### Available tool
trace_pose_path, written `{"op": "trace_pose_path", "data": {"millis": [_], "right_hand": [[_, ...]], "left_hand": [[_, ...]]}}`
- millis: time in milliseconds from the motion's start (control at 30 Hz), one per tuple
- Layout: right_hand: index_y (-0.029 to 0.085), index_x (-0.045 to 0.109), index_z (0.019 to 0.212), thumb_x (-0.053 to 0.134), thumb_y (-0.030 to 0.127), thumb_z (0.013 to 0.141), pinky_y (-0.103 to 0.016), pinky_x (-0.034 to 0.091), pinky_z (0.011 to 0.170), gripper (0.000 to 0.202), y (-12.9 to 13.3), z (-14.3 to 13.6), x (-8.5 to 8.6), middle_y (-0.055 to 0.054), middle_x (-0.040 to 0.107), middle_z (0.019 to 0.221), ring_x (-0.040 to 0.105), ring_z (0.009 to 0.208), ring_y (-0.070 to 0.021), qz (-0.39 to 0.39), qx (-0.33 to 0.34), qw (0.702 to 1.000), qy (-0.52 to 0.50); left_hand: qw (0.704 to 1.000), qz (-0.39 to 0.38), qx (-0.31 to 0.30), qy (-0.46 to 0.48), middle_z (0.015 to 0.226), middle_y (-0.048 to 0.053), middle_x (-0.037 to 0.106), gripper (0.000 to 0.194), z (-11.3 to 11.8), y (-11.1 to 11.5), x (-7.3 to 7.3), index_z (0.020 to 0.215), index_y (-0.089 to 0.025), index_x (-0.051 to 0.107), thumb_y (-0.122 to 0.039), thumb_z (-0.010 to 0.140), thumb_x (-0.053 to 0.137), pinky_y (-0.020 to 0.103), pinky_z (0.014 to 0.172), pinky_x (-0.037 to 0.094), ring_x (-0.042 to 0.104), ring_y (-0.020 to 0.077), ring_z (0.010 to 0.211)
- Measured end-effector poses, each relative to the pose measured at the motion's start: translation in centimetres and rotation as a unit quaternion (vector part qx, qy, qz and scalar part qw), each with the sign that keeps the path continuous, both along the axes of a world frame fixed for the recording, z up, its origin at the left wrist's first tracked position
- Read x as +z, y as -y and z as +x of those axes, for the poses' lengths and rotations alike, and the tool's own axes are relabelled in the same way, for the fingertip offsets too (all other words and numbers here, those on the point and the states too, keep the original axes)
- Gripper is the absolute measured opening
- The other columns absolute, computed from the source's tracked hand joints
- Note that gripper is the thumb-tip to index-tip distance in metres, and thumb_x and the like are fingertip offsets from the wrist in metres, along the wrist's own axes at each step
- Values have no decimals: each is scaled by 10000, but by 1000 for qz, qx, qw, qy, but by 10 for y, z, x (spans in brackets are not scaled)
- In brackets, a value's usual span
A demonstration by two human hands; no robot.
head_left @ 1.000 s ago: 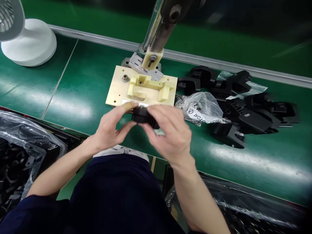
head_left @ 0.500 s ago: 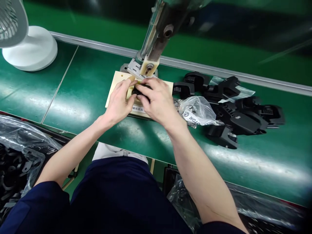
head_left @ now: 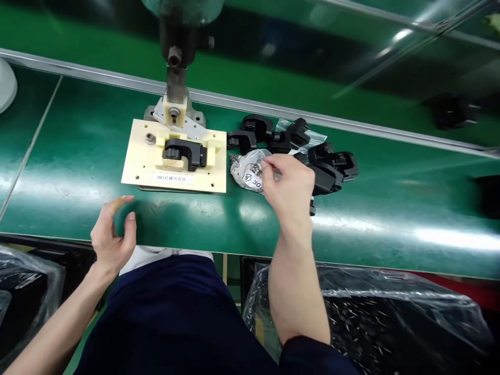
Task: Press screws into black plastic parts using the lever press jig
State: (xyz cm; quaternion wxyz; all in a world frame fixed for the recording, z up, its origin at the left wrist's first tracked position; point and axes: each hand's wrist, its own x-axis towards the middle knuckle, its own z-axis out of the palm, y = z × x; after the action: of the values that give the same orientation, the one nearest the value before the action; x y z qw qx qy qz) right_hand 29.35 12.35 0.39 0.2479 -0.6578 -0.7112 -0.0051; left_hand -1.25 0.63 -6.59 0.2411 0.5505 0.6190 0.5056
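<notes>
- At the far left, a white base (head_left: 5,86) is cut off by the frame at the back of a green workbench (head_left: 89,130).
- Below it, clear plastic sheeting (head_left: 50,276) drapes a dark container at the bench's front edge.
- A worker's left hand (head_left: 114,237) hovers by that edge, empty, its thumb and forefinger spread apart, just short of a cream fixture plate (head_left: 133,161).
- On the plate, 1 black hooked part (head_left: 191,148) lies seated among raised cream blocks (head_left: 211,153), touched by neither hand; a white label (head_left: 172,178) in front begins "MM3".
- Behind the part, a metal press column (head_left: 175,83) stands over the plate, its cream tip above a slotted silver bracket (head_left: 193,128).
- Just right of the plate, a clear printed bag (head_left: 244,172) shows small metal pieces inside.
- The right hand (head_left: 287,185) reaches over the bag, thumb and forefinger drawn together; whether they grip anything is too small to tell.
- Beyond it, black molded parts (head_left: 326,179) lie piled on the bench.
- At lower right, a plastic-lined bin (head_left: 363,333) holds dark pieces.
</notes>
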Motion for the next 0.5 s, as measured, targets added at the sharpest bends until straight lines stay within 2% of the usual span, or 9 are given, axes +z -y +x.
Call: {"op": "trace_pose_path", "data": {"millis": [33,100,167,233,333,433,500], "right_hand": [[188,715,854,534,221,832,-378,535,742,185,-9,6,0,-99,712,877,664,835,-254,-79,-13,996,34],[187,717,808,581,204,774,-384,526,696,141,-25,9,-1,-111,705,818,661,808,-283,-220,-43,970,98],[177,711,788,589,183,746,-395,519,687,129,-36,6,-5,-129,697,800,659,831,-310,-287,-56,948,127],[167,703,779,569,150,733,-409,514,700,143,-39,3,-8,-140,694,804,655,858,-326,-286,-55,949,123],[158,700,776,537,121,730,-421,511,731,174,-30,8,-11,-126,694,788,659,839,-313,-230,-46,970,68],[158,714,821,532,176,777,-384,525,737,188,-14,17,-13,-85,695,758,663,749,-242,-141,-30,986,-85],[152,716,868,536,226,798,-350,537,692,207,-5,20,-14,-62,687,718,657,681,-201,-102,-29,970,-218]], "left_hand": [[1000,7,11,-22,1106,53,657,304,2,4,-4,1151,-208,580,-205,848,610,450,994,496,619,244,1106],[995,47,25,-83,1025,69,685,277,10,6,-7,1117,-182,600,-177,840,602,411,891,544,663,229,1001],[993,60,7,-104,988,78,700,269,17,5,-6,1108,-173,608,-150,840,588,378,839,561,676,216,947],[990,70,-3,-119,946,75,713,253,22,2,-3,1091,-175,618,-139,844,579,355,792,573,685,208,894],[988,72,-8,-133,912,64,727,216,23,1,1,1058,-185,626,-145,853,569,341,753,583,691,202,849],[988,61,-6,-143,905,62,733,201,20,3,2,1051,-185,625,-157,861,565,334,749,587,693,195,842],[989,59,-2,-136,907,63,734,226,19,4,-1,1079,-181,616,-159,858,574,339,761,588,696,193,844]]}}
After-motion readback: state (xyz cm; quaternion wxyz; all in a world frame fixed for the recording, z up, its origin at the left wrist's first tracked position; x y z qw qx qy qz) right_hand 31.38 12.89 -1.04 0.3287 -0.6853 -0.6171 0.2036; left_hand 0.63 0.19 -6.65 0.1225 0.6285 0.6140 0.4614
